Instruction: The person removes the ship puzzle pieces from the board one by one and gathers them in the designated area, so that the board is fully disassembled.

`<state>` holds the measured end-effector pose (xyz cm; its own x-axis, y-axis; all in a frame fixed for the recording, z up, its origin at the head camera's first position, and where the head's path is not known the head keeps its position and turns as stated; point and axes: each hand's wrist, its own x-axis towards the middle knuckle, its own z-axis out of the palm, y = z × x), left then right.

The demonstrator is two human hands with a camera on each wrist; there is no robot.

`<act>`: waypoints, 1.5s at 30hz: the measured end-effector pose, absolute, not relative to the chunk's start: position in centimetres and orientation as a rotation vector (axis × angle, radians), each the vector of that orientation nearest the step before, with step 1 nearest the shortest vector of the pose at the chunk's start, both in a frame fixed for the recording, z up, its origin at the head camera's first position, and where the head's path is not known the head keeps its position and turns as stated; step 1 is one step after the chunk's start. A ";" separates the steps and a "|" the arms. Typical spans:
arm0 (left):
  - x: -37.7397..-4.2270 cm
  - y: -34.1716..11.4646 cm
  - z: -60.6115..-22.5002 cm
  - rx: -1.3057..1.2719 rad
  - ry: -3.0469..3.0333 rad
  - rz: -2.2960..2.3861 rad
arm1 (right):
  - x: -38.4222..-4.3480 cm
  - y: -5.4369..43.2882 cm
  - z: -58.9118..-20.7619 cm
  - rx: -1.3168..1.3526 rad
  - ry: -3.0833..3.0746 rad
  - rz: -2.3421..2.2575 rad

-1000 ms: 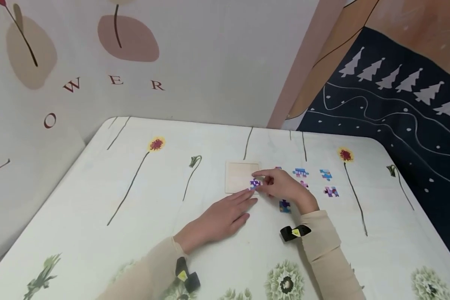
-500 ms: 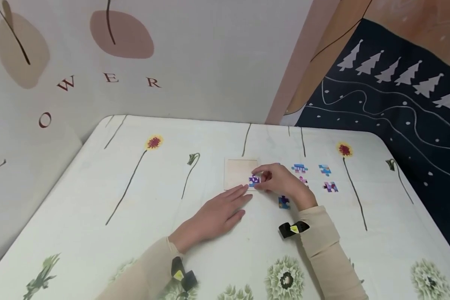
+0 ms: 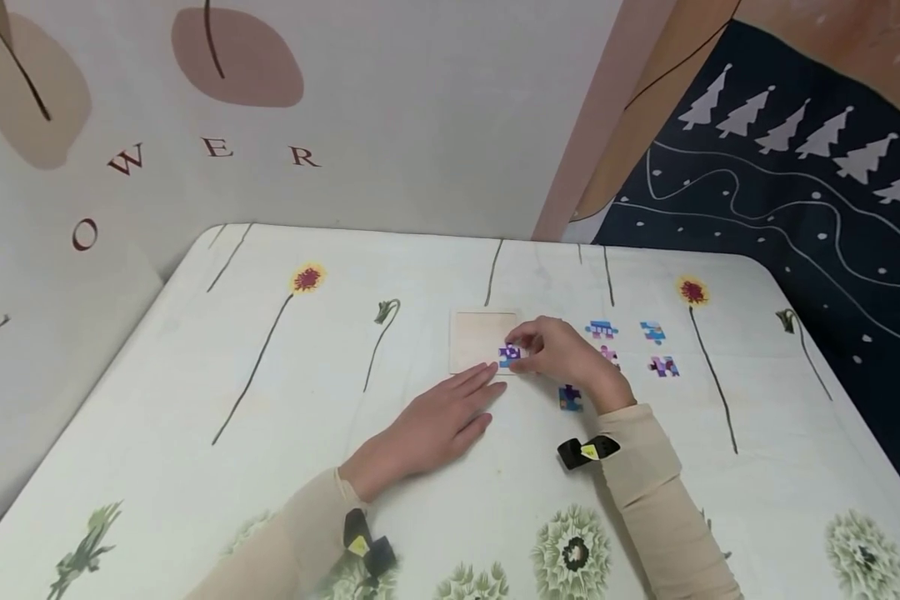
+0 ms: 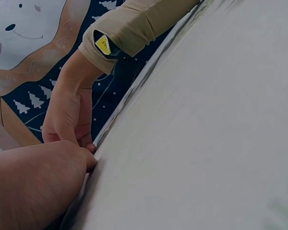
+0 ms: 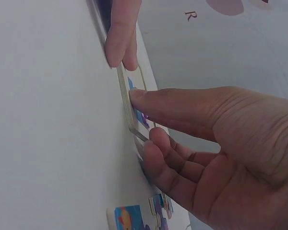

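A shallow square wooden puzzle tray point(image 3: 476, 337) lies on the table, with a purple and blue jigsaw piece point(image 3: 508, 355) in its near right corner. My right hand point(image 3: 562, 354) pinches that piece between thumb and index finger. In the right wrist view the thumb presses on the piece point(image 5: 141, 118), while the other fingers curl beside the tray's edge point(image 5: 126, 108). My left hand point(image 3: 427, 421) rests flat, fingers extended, its fingertips at the tray's near rim close to the piece. The left wrist view shows both hands low over the tabletop, with the piece hidden.
Several loose jigsaw pieces lie right of the tray: a blue one point(image 3: 602, 329), another blue one point(image 3: 652, 332), a pink one point(image 3: 608, 355), a purple one point(image 3: 663, 367) and a dark blue one point(image 3: 570, 398). A flower-printed cloth point(image 3: 285, 467) covers the table.
The left fingertips have drawn back slightly from the piece along the tray's near edge. The right index finger has bent in a little; the piece stays in the same corner.
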<state>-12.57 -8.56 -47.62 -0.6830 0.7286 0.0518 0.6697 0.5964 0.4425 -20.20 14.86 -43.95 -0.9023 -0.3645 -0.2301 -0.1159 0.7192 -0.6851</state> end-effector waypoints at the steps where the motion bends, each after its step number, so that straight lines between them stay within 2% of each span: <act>1: -12.5 -8.6 -47.6 1.185 2.685 0.664 | -20.2 14.8 -43.9 -0.373 2.577 -0.989; 12: -12.8 -8.6 -47.6 1.210 2.691 0.676 | -20.1 14.7 -43.4 -0.377 2.585 -1.014; 30: -12.9 -8.7 -47.4 1.199 2.681 0.683 | -20.3 16.0 -43.0 -0.550 2.573 -1.128; 37: -13.2 -8.7 -47.7 1.158 2.698 0.688 | -20.0 19.4 -41.2 -0.538 2.538 -1.233; 45: -13.3 -8.8 -48.2 1.162 2.665 0.707 | -17.0 26.3 -41.5 -0.324 2.523 -1.305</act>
